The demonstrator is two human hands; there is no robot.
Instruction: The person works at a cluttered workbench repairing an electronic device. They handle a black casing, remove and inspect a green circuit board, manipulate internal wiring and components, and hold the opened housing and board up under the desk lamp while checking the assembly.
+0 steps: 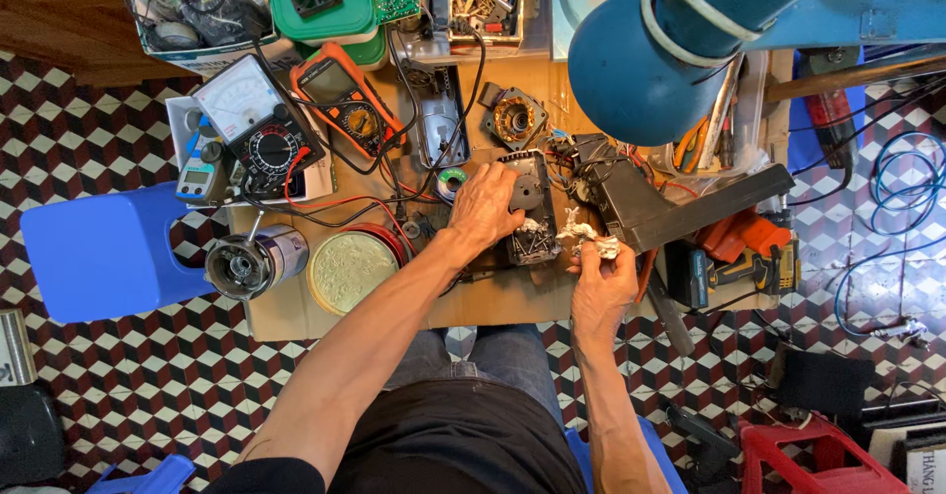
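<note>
My left hand (485, 204) rests on a black plastic tool housing half (532, 208) lying open on the cardboard-topped table (493, 302), fingers gripping its left side. My right hand (601, 282) pinches a crumpled white tissue (589, 238) just right of the housing's lower end. A small motor stator (514, 118) with copper windings lies above the housing. A black tool handle part (670, 208) lies to the right, with red and black wires by it.
Two multimeters, one analogue (258, 125) and one orange (345, 100), lie at upper left. A round tin lid (350, 269) and motor part (246, 263) sit left. A blue lamp shade (650, 46) hangs over the right. A blue stool (103, 253) stands left; a cordless drill (749, 267) right.
</note>
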